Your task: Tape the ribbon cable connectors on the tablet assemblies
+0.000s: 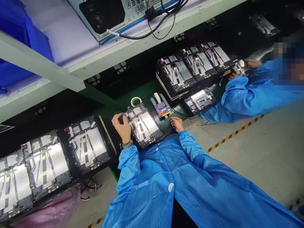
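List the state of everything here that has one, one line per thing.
Left hand: curled, gripping the panel's corner.
Right hand: open, resting at the mat's edge.
Panel: lying flat, silver back facing up.
Tape dispenser: upright, white roll loaded.
Tape roll: lying flat on the mat.
Co-worker's hand: reaching at the far end of the panels.
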{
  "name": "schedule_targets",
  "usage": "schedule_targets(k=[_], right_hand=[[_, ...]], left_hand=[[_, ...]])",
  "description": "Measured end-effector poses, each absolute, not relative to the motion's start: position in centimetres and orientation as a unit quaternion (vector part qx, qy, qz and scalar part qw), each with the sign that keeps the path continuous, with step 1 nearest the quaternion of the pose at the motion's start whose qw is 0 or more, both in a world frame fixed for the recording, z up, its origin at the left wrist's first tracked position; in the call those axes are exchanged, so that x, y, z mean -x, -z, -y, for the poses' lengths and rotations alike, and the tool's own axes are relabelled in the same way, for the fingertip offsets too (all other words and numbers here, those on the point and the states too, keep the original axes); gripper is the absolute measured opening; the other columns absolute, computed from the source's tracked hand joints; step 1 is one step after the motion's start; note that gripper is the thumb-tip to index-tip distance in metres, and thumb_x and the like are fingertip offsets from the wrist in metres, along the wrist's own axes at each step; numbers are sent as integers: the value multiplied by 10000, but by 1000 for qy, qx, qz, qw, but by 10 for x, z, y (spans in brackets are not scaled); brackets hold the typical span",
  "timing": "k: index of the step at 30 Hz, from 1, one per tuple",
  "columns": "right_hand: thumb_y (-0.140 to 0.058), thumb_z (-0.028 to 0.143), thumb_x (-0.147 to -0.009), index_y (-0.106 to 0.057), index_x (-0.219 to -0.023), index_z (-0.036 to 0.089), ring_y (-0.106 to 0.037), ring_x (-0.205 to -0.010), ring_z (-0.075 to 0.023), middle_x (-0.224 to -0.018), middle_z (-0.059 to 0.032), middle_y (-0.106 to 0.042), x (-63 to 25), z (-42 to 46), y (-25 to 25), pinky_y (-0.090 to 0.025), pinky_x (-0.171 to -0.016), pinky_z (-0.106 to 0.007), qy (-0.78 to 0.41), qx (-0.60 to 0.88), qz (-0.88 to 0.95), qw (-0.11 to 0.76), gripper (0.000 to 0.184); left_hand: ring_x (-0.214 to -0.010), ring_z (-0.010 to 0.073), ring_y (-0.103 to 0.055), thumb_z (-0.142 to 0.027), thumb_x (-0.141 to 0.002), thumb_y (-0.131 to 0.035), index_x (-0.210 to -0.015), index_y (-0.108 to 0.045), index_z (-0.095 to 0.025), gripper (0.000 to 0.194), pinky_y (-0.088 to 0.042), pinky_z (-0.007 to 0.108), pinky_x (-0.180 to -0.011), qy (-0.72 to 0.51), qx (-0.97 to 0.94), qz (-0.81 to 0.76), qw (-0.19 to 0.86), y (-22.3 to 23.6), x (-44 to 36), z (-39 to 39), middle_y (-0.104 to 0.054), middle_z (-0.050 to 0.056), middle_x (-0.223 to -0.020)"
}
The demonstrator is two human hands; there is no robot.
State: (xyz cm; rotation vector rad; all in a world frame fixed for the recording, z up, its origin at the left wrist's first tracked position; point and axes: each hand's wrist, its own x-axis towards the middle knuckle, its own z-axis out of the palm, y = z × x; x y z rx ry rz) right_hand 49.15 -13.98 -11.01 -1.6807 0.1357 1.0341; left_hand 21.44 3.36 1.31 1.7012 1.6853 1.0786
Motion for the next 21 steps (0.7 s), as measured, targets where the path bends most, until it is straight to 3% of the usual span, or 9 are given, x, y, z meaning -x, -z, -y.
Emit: schedule_targets(k=[6, 21], right_hand=[[-751, 201, -894, -668, -865, 153, -544, -454, -61, -637, 18, -670, -485, 123, 122, -432, -403, -144, -489, 663, -63, 564, 100], [-804, 162, -820, -689, -823, 146, -527, -454, -56, -596, 49, -621, -472, 120, 127, -405, -394, -129, -476, 641, -101, 594, 116]], left_hand=[[-1348, 241, -578, -325, -996, -609, -1204, -665, -217, 240, -512, 390, -1072, -393, -606, -632, 279, 6, -193, -13, -615, 113, -1366], [-1334, 239, -584, -346, -985, -620, -1186, -676, -220, 244, -517, 381, -1067, -409, -588, -626, 308, 18, -198, -20, -611, 109, -1354]])
